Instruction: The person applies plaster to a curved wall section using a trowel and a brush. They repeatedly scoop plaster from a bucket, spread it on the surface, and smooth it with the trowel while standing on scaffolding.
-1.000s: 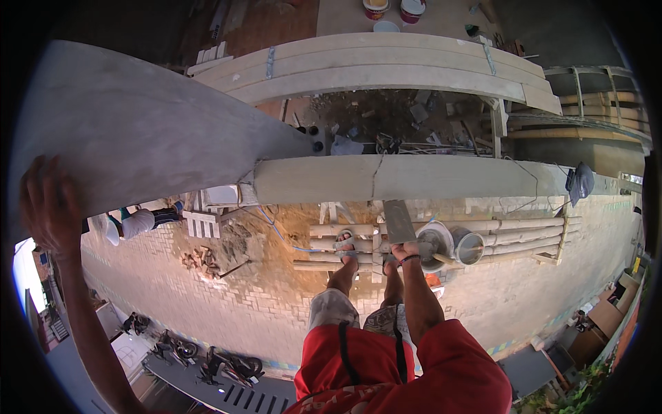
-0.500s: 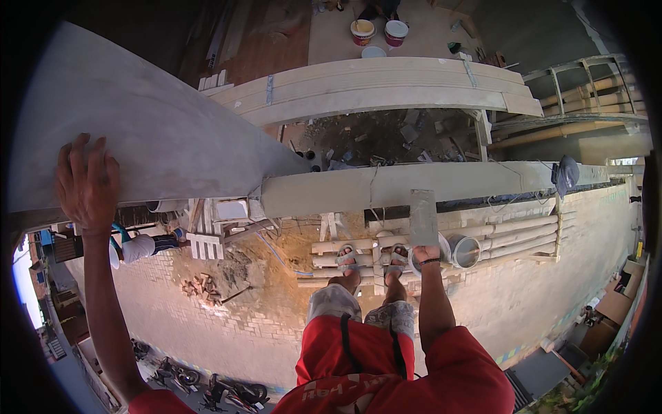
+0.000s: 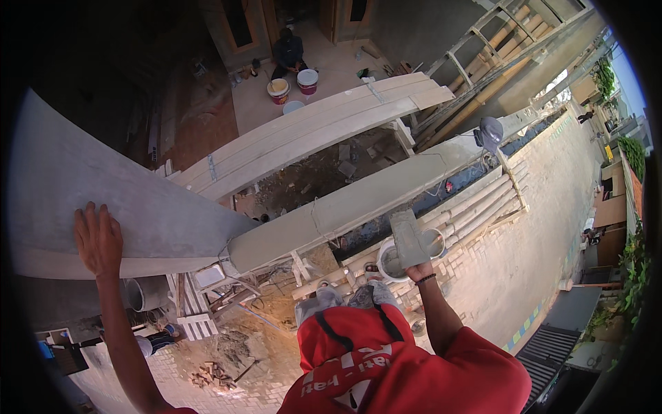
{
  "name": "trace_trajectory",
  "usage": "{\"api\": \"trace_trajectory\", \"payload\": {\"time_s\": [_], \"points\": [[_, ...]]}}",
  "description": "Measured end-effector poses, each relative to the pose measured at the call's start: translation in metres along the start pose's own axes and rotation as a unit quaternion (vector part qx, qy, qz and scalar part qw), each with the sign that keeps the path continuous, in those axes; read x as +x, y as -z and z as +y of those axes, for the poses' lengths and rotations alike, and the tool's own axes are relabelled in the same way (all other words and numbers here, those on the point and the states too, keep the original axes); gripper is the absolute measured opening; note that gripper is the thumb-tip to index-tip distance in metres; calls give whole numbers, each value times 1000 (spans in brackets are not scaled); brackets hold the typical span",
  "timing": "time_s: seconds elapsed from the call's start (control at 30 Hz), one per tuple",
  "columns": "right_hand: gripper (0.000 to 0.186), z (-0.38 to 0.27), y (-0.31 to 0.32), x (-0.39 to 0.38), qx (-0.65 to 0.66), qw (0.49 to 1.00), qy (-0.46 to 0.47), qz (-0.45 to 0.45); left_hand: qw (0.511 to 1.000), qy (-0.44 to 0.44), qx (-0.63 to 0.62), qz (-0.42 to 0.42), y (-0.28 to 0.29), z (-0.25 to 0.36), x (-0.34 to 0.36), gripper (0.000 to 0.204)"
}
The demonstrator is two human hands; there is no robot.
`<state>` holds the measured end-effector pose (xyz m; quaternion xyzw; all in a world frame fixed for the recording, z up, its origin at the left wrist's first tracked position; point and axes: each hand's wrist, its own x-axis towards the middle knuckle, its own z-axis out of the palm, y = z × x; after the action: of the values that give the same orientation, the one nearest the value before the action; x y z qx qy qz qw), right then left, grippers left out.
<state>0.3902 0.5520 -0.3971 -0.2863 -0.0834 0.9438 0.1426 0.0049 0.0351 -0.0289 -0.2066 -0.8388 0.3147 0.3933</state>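
With fingers stretched out, my left hand (image 3: 98, 241) rests flat against the smooth grey plastered wall (image 3: 148, 183) at the left. My right hand (image 3: 418, 272) grips a plastering trowel (image 3: 409, 238), whose long flat blade is smeared grey and points away from me. Below the trowel stands a white bucket (image 3: 389, 263) with grey mix in it, partly covered by the blade. Another round bucket (image 3: 433, 241) is just to its right. A narrow, freshly coated grey ledge (image 3: 345, 198) runs from the wall's base toward the far right, apart from the trowel.
Bamboo poles (image 3: 483, 210) form the scaffold under my feet, high above the paving. A dark cap (image 3: 491, 132) hangs over the ledge. Beyond lie long pale planks (image 3: 310, 134). A person (image 3: 288, 52) sits by paint buckets (image 3: 307, 81). Another worker (image 3: 158, 339) is below left.
My view has tilted and swung right, bringing the seated person and the street into sight. My left hand stays on the wall; my right still holds the trowel, now angled over the white bucket.
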Motion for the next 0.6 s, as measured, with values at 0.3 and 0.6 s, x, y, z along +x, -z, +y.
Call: {"api": "trace_trajectory", "payload": {"time_s": [0.3, 0.6], "points": [[39, -26, -13, -45, -3, 996, 78, -37, 1000, -6, 2, -2, -5, 1, 4, 21], [40, -34, -7, -72, 25, 990, 133, -44, 1000, -14, 15, -20, -1, -7, 5, 18]]}}
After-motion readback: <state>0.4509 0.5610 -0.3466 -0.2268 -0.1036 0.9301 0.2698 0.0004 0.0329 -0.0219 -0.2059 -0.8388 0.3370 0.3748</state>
